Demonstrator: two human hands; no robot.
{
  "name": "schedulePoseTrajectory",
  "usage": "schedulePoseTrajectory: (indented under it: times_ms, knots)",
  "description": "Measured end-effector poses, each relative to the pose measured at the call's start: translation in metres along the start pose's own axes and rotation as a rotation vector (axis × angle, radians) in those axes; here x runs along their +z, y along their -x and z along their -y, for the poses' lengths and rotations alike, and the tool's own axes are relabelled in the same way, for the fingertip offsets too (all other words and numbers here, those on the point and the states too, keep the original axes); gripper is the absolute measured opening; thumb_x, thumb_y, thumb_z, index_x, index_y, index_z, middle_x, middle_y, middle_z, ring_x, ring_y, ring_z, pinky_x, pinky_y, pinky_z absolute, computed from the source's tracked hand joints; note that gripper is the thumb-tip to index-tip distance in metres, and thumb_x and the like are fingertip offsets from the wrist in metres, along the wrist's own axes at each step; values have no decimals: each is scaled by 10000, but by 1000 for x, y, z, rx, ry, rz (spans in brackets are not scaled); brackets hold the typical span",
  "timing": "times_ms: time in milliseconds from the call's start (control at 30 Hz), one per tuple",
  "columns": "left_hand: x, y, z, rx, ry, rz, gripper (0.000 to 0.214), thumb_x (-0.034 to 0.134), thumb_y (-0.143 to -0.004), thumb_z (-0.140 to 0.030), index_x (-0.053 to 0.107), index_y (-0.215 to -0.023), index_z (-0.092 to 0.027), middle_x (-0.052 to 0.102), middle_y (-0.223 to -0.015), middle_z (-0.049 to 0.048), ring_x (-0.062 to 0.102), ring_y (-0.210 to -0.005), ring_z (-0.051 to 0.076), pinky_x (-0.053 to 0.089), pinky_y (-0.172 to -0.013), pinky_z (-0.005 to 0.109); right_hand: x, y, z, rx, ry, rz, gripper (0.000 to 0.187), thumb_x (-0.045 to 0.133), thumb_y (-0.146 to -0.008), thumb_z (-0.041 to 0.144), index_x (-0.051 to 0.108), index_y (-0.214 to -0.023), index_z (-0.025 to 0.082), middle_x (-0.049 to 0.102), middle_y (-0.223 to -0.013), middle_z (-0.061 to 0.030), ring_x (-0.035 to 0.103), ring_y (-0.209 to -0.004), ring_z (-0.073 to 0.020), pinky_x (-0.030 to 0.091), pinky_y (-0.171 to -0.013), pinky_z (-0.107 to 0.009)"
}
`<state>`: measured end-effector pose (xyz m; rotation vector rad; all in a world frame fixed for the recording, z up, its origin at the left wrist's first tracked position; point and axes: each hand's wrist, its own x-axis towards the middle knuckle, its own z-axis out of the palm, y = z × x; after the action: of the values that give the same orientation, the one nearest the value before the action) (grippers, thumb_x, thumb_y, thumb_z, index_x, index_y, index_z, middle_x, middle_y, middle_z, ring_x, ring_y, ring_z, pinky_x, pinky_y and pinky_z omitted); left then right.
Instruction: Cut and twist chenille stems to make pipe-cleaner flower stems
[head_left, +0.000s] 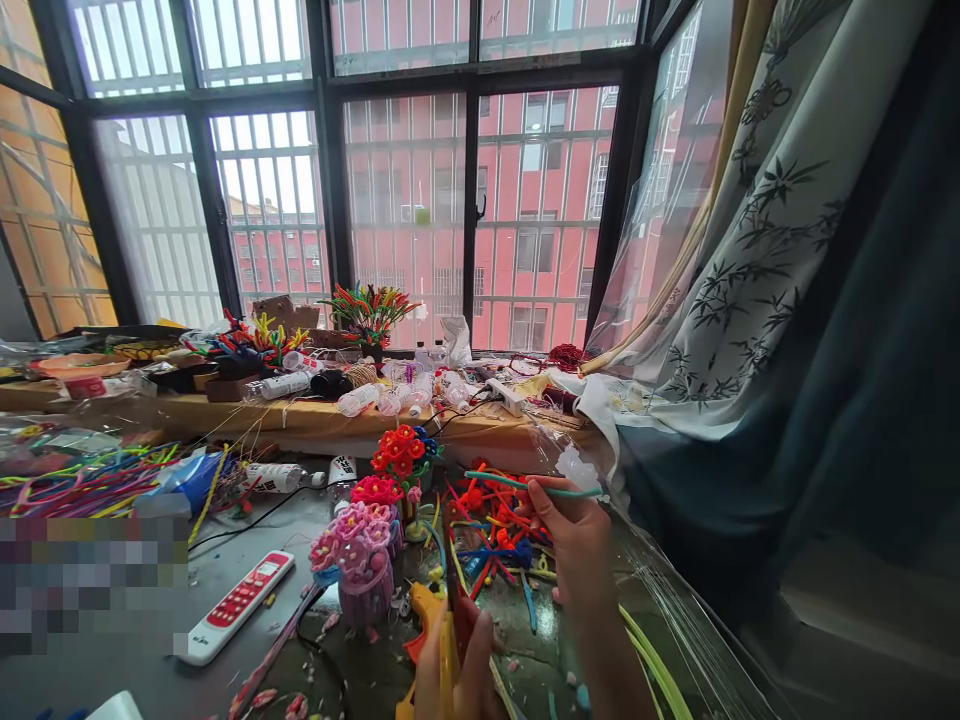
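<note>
My right hand (577, 540) is raised over the right side of the table, pinching a teal pipe cleaner (555, 489) that lies nearly level between thumb and fingers. Low in the middle, my left hand (454, 670) is closed round yellow-handled scissors (448, 640), seen edge-on with the dark blades pointing away from me. Just left of them lies a yellow-orange glue gun (425, 606), partly hidden. Beyond both hands is a loose heap of red, orange and blue pipe cleaner pieces (499, 520). Pink pipe cleaner flowers (356, 535) stand in a purple pot (366, 590) to the left.
A white remote control (238, 608) with red keys lies at left. Behind it are a lying bottle (274, 478) and bundles of long coloured pipe cleaners (82, 480). Bottles and finished bouquets (373, 315) crowd the window ledge. A curtain (757, 260) hangs at right.
</note>
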<state>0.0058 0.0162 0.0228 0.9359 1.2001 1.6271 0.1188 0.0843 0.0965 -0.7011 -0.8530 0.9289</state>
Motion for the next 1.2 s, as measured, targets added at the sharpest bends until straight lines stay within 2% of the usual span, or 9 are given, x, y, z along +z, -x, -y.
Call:
schedulePoseTrajectory:
  times_ms: [100,200,333,433,567,667,800,1067,1200]
  knots:
    - [12,-16,-23,125,-10,-89,431,713,-654,-584,580,-749,-185,554,-519,-52,405,-362,82,358,-414,230,3,1,-2,36,-37,66,307,864,-561,356,723,-751,160,670,-561,-13,599,-494,-153,449,-456,-236]
    - [23,-32,-50,246,-31,-77,395,700,-687,-546,606,-775,-173,504,-475,-59,500,-445,119,425,-496,237,5,1,-3,58,-42,139,264,861,-578,349,733,-717,164,690,-594,-27,617,-532,-155,468,-502,-243]
    - [37,-41,-78,285,-3,-205,312,718,-697,-448,596,-776,-171,584,-586,-26,578,-529,129,467,-533,234,6,2,-3,123,-48,211,232,856,-596,347,757,-718,176,714,-651,-35,630,-561,-152,491,-552,-250]
    - [45,-42,-89,277,125,-214,298,727,-704,-363,553,-871,-188,626,-693,-19,618,-565,131,468,-494,214,8,4,-2,146,-66,223,238,850,-607,355,766,-734,171,718,-655,-41,627,-571,-145,488,-569,-243]
    - [45,-49,-96,319,185,-194,319,760,-675,-301,519,-853,-192,609,-680,-46,621,-522,116,466,-474,198,12,5,-2,191,-108,242,292,806,-661,418,759,-769,151,713,-636,-59,620,-543,-144,458,-519,-228]
    - [40,-57,-97,359,183,-89,298,760,-676,-264,513,-825,-188,603,-669,-59,610,-506,97,494,-525,204,14,5,-2,238,-142,255,299,796,-667,434,738,-722,146,710,-636,-61,624,-530,-142,441,-490,-215]
    - [34,-64,-94,358,219,9,303,752,-664,-242,506,-831,-186,610,-635,-73,598,-471,88,496,-530,204,15,6,-2,255,-175,280,297,794,-664,436,715,-679,151,702,-630,-49,603,-518,-133,421,-471,-208]
    - [26,-66,-96,365,215,100,306,755,-642,-232,523,-833,-173,609,-561,-73,626,-491,124,548,-597,268,9,7,3,310,-208,386,284,775,-704,405,648,-625,163,645,-586,-2,524,-492,-94,370,-478,-204]
    - [19,-69,-98,346,219,138,332,783,-608,-239,515,-792,-173,590,-548,-80,609,-445,113,524,-521,236,9,9,6,299,-210,443,284,753,-729,401,654,-619,159,638,-579,-3,503,-472,-86,356,-468,-204]
